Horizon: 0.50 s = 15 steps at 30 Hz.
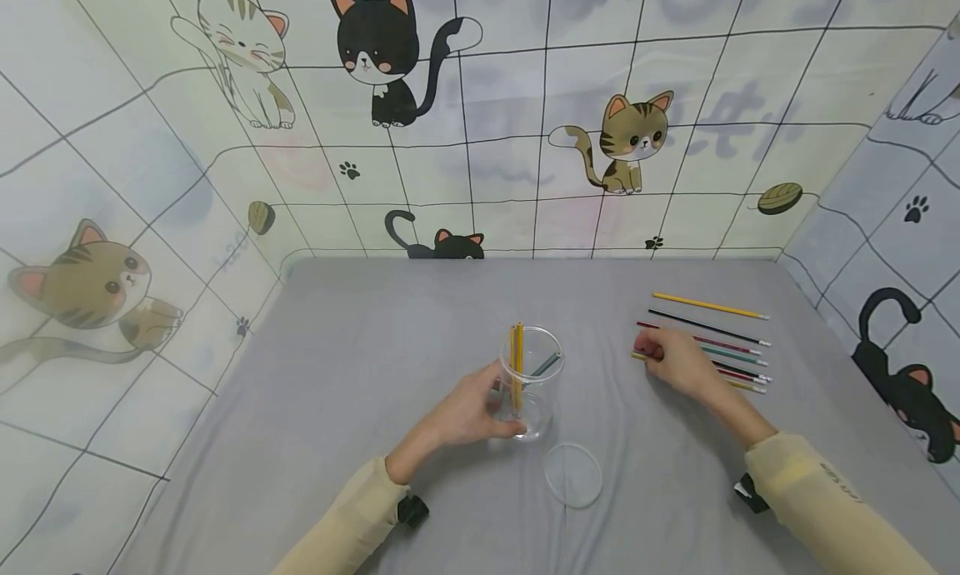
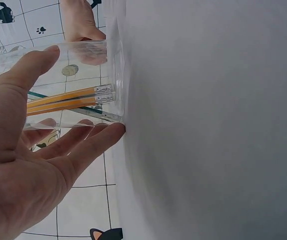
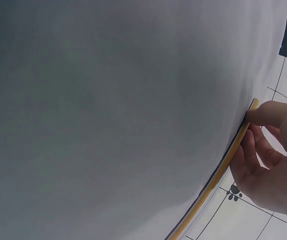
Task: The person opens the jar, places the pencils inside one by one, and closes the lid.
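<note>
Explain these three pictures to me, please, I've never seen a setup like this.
No machine here: a person works bare-handed. The wide picture looks down from the head; the other two are taken from the left and right wrists, each watching its own hand. On the grey cloth lie a row of pencils and what looks like a clear round lid. The left hand holds a clear cup with two yellow pencils and a green pencil inside. The right hand pinches another yellow pencil.
</note>
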Motion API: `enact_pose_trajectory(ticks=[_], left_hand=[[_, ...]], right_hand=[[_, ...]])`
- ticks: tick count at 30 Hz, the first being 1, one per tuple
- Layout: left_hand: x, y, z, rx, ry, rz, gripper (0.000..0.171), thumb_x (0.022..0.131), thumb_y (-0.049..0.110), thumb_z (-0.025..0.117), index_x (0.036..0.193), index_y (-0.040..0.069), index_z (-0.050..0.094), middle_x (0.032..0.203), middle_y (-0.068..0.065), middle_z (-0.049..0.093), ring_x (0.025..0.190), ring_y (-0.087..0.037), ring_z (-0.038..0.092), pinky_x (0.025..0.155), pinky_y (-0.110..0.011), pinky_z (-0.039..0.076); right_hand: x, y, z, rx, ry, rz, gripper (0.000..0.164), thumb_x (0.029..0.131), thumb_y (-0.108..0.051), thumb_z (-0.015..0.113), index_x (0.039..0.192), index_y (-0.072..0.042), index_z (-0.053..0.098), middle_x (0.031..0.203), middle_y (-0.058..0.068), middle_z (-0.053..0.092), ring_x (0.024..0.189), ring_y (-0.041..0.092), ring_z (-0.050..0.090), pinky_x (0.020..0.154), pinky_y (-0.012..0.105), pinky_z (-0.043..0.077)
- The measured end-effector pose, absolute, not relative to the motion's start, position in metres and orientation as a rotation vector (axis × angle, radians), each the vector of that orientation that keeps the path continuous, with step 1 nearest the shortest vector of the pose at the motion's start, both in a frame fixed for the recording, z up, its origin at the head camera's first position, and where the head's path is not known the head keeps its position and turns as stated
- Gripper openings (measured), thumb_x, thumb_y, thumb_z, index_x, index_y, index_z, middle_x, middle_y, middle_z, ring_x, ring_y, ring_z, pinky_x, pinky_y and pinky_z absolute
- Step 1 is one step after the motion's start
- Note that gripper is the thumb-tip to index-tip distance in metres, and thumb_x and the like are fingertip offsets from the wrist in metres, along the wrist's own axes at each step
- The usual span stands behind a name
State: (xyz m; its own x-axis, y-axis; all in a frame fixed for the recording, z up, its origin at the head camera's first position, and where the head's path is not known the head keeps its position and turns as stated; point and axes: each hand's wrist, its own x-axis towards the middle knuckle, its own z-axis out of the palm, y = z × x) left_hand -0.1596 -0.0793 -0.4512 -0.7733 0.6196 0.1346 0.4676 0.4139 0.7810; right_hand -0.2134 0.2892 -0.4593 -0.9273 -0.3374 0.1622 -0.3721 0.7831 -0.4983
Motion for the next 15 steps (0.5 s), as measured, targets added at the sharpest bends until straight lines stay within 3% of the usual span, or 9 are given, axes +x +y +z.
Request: enact_pose_trajectory(ticks=[7,15], left_hand=[[-0.16,-0.079,-0.451,0.96,2.486,1.29,0.067,0.076,0.012,0.088,0.132,0.012,0.049,0.123,-0.001,0.061,0.112,-0.02,0.059,0.084,-0.023,0.053],[-0.159,-0.079,-0.451,0.973,2.479,1.291,0.071,0.077,0.012,0.087,0.135,0.012,0.047,0.125,-0.002,0.06,0.112,-0.022,0.058,0.084,-0.023,0.054]], right_hand=[[-0.211,0.287,-0.457,0.591,-2.923,0.762,0.015,0.079,0.011,0.07,0.088,-0.002,0.069,0.079,0.004,0.061,0.074,0.022,0.056,0.064,0.038,0.047],[-0.21,0.287,-0.444,0.58,-2.923,0.792,0.017,0.079,0.011,0.066,0.093,0.001,0.068,0.082,0.005,0.06,0.075,0.022,0.054,0.065,0.037,0.046]])
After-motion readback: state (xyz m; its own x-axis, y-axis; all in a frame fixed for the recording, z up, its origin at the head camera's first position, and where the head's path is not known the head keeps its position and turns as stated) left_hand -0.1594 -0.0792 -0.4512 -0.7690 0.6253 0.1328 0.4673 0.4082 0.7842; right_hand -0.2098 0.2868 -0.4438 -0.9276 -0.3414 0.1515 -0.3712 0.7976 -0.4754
